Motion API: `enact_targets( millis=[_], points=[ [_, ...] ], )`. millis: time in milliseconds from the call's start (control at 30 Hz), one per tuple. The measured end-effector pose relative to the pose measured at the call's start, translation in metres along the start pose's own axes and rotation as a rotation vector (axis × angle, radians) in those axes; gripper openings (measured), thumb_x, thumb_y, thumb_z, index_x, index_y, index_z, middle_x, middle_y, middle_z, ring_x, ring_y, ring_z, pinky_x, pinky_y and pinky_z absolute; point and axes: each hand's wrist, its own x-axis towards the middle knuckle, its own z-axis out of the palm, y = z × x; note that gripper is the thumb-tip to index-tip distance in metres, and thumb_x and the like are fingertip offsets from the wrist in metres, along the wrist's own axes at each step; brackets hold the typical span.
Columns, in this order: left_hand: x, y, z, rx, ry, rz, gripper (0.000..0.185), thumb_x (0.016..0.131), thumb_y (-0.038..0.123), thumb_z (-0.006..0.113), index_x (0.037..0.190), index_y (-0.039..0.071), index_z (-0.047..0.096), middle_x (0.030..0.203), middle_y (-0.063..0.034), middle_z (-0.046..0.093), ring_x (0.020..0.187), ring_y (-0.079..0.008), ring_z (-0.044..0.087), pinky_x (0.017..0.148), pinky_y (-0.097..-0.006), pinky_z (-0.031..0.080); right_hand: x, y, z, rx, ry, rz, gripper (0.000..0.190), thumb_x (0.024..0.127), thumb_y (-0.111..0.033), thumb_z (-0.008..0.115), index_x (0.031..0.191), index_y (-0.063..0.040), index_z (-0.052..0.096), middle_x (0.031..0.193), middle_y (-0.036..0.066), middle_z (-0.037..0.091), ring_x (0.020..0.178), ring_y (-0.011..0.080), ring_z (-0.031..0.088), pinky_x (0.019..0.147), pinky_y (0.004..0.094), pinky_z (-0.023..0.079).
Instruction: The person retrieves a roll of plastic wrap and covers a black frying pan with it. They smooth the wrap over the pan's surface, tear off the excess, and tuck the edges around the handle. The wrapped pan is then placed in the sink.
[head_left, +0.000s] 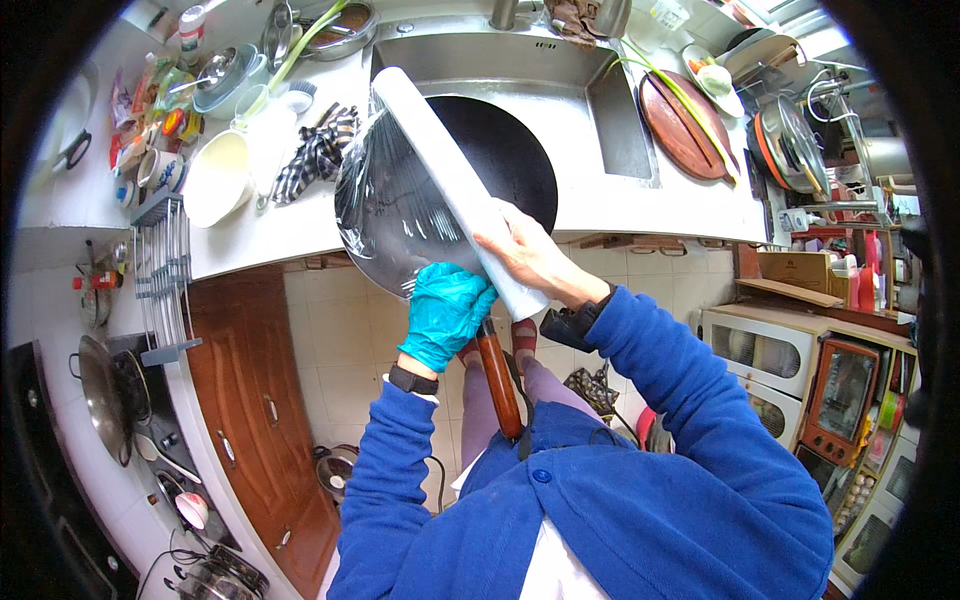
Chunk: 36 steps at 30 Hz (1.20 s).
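A roll of clear plastic wrap (442, 161) slants across a black frying pan (510, 142). My bare right hand (521, 251) grips the roll near its lower end. A sheet of film (397, 195) stretches from the roll over the left part of the pan, wrinkled and shiny. In a teal glove, my left hand (448, 311) is closed on the film at the pan's near rim, beside the roll's lower end; its fingertips are partly hidden. The pan's wooden handle (501, 386) points towards my body.
Behind the pan is a steel sink (487, 71). A checked cloth (319, 154) and a pale bowl (217, 180) lie on the left counter. On the right, a round wooden board (675, 127) bears a green onion (694, 116). The counter's front edge (255, 266) runs below.
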Motion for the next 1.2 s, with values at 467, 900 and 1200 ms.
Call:
enact_targets(
  millis=[467, 900, 1200],
  points=[
    [0.010, -0.006, 0.010, 0.024, -0.088, -0.225, 0.026, 0.082, 0.030, 0.066, 0.064, 0.012, 0.070, 0.066, -0.0119, 0.065, 0.064, -0.0341, 0.061, 0.062, -0.0451, 0.046, 0.015, -0.013, -0.028, -0.007, -0.143, 0.086, 0.052, 0.098, -0.038, 0.060, 0.134, -0.002, 0.053, 0.113, 0.013, 0.065, 0.098, 0.0172, 0.062, 0.084, 0.0332, 0.051],
    [0.012, -0.057, 0.013, 0.176, -0.370, -0.192, 0.028, 0.079, 0.032, 0.062, 0.065, 0.009, 0.071, 0.069, -0.0177, 0.066, 0.065, -0.0363, 0.065, 0.064, -0.0481, 0.050, 0.046, -0.045, -0.091, 0.318, -0.422, 0.264, 0.055, 0.089, -0.035, 0.074, 0.131, -0.008, 0.051, 0.094, 0.007, 0.064, 0.073, 0.0126, 0.067, 0.061, 0.0251, 0.057],
    [0.015, -0.022, -0.009, 0.173, -0.303, -0.038, 0.019, 0.082, 0.025, 0.064, 0.077, 0.007, 0.066, 0.075, -0.0147, 0.065, 0.077, -0.0344, 0.064, 0.079, -0.0465, 0.048, 0.058, -0.032, -0.103, 0.211, -0.360, 0.332, 0.061, 0.087, -0.039, 0.076, 0.133, -0.007, 0.052, 0.096, 0.006, 0.063, 0.075, 0.0119, 0.066, 0.064, 0.0250, 0.057]
  ],
)
